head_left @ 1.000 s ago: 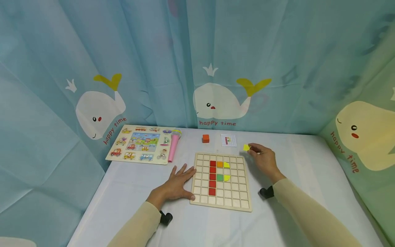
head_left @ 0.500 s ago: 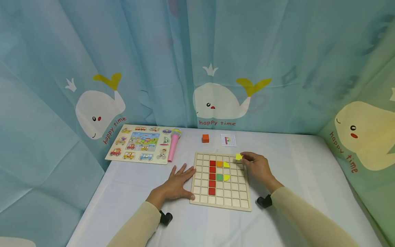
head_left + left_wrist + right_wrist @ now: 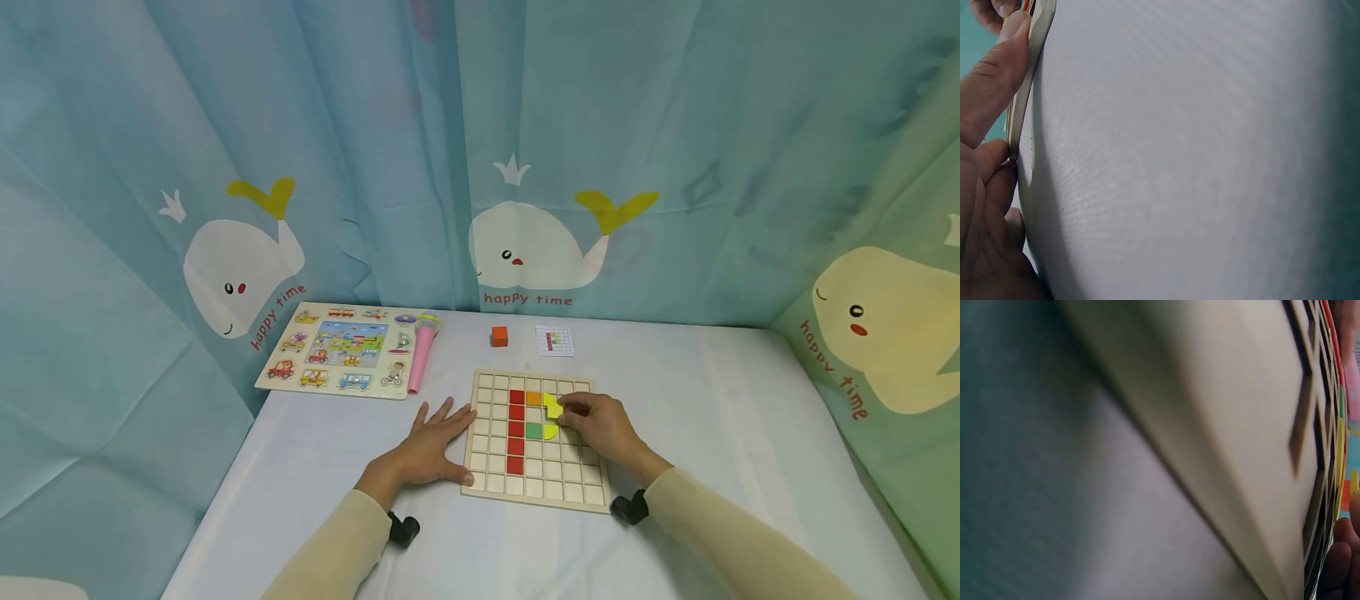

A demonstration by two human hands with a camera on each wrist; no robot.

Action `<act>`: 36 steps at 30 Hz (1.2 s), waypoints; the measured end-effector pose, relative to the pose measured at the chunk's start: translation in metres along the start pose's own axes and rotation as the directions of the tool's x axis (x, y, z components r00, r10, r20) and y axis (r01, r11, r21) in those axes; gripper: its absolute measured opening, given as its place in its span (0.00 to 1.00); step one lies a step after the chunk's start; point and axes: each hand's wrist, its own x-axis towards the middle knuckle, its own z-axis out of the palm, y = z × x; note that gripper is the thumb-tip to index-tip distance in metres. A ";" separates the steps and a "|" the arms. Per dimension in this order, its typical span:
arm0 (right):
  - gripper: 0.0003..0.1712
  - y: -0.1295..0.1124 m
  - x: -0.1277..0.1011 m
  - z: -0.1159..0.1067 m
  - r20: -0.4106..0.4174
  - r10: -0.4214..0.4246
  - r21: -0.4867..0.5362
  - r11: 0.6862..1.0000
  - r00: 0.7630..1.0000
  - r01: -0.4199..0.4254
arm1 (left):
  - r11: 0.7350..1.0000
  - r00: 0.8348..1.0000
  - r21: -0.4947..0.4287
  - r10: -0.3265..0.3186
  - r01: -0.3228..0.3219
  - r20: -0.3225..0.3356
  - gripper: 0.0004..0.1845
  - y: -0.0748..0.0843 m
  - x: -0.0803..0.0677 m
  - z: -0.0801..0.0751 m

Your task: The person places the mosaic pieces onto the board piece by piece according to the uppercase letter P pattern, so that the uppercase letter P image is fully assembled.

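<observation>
A wooden grid board (image 3: 536, 487) lies on the white table. It holds a column of red tiles (image 3: 517, 429), an orange tile (image 3: 533, 399), a green tile (image 3: 534, 431) and a yellow quarter-round piece (image 3: 551, 432). My right hand (image 3: 592, 421) hovers over the board's upper right part and pinches a small yellow piece (image 3: 553, 407) next to the orange tile. My left hand (image 3: 435, 442) lies flat on the table, fingers straight, touching the board's left edge (image 3: 1029, 94). In the right wrist view only the blurred board (image 3: 1254, 444) shows.
An orange cube (image 3: 499, 336) and a small pattern card (image 3: 555, 341) lie behind the board. A picture puzzle board (image 3: 341, 348) with a pink toy microphone (image 3: 422, 354) sits at the back left. Whale-print curtains enclose the table (image 3: 750, 433).
My right hand carried the yellow piece from the table right of the board leftward and down over the grid, beside the orange tile. The left hand has stayed put.
</observation>
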 end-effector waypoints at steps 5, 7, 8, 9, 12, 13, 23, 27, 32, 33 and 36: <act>0.15 -0.002 0.000 0.004 0.005 -0.010 -0.038 0.999 1.000 0.010 | 1.000 1.000 0.000 0.005 -0.005 -0.004 0.58 0.001 -0.001 0.000; 0.15 -0.003 0.001 0.005 0.010 -0.008 -0.051 0.999 1.000 0.009 | 1.000 1.000 -0.003 0.006 -0.006 -0.004 0.58 0.001 -0.001 0.000; 0.15 -0.003 0.001 0.006 0.012 -0.004 -0.057 0.998 1.000 0.004 | 1.000 1.000 -0.005 0.007 -0.007 -0.005 0.58 0.001 -0.001 0.000; 0.15 -0.003 0.001 0.006 0.013 0.001 -0.062 0.998 1.000 0.000 | 1.000 1.000 -0.006 0.007 -0.007 -0.005 0.58 0.001 -0.001 0.000; 0.15 -0.003 0.001 0.006 0.017 0.001 -0.065 0.998 1.000 0.000 | 1.000 1.000 -0.007 0.011 -0.011 -0.006 0.58 0.001 -0.001 0.000; 0.15 -0.004 0.001 0.006 0.019 0.006 -0.063 0.998 1.000 -0.005 | 1.000 1.000 -0.007 0.011 -0.011 -0.007 0.58 0.001 -0.001 0.001; 0.17 -0.005 0.000 0.007 0.025 0.016 -0.057 0.998 1.000 -0.015 | 1.000 1.000 -0.006 0.003 -0.003 -0.004 0.58 0.002 -0.002 -0.001; 0.17 -0.005 0.000 0.007 0.025 0.016 -0.052 0.999 1.000 -0.014 | 1.000 1.000 -0.006 0.005 -0.005 -0.005 0.58 0.002 -0.002 -0.001; 0.16 -0.005 0.000 0.007 0.023 0.012 -0.052 0.999 1.000 -0.011 | 1.000 1.000 -0.008 0.005 -0.005 -0.005 0.58 0.002 -0.002 -0.001; 0.16 -0.004 0.000 0.007 0.022 0.008 -0.054 0.998 1.000 -0.007 | 1.000 1.000 -0.008 0.004 -0.004 -0.004 0.58 0.002 -0.001 -0.001; 0.16 -0.004 -0.001 0.006 0.015 0.004 -0.056 0.998 1.000 -0.003 | 1.000 1.000 -0.010 0.004 -0.004 -0.003 0.57 0.002 0.000 0.000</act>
